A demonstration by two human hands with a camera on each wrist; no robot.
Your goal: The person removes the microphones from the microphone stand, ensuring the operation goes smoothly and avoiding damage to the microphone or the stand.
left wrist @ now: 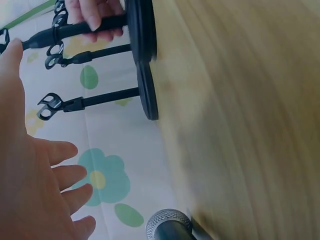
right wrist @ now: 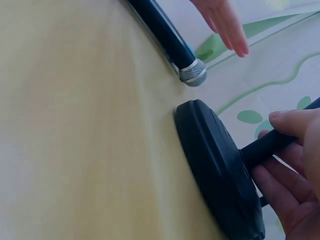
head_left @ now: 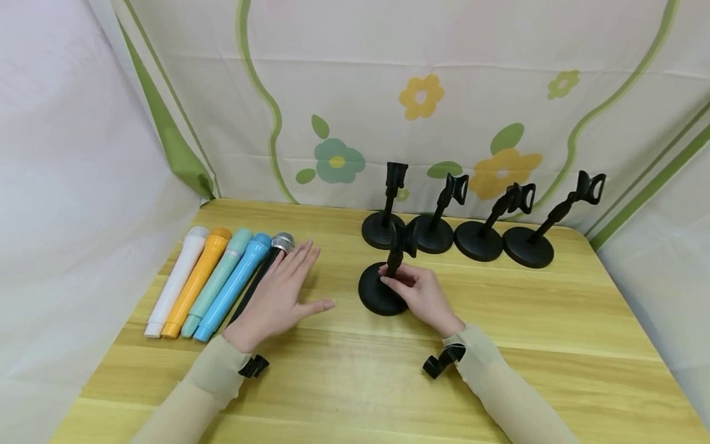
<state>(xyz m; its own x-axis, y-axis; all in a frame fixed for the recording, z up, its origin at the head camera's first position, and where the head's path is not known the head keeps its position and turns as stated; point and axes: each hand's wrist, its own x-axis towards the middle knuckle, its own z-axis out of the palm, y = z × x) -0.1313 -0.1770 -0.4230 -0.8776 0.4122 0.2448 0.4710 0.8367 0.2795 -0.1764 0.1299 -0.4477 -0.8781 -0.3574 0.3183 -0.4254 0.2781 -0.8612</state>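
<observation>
My right hand (head_left: 423,296) pinches the post of a black microphone stand (head_left: 379,292) between thumb and fingers, low down near its round base. In the right wrist view the thumb and fingers wrap the post (right wrist: 265,147) just above the base. My left hand (head_left: 277,300) is spread flat with straight fingers, over a black microphone (head_left: 256,280) with a silver mesh head; it hides part of the handle. In the left wrist view that hand (left wrist: 42,180) holds nothing, and the microphone head (left wrist: 169,220) shows below the fingers.
Left of the black microphone lie blue (head_left: 235,283), mint green (head_left: 217,282), orange (head_left: 196,280) and white (head_left: 177,280) microphones, side by side. Several black stands line the back right, including a leftmost one (head_left: 383,229) and a rightmost one (head_left: 528,248). A patterned curtain (head_left: 344,80) hangs behind the table.
</observation>
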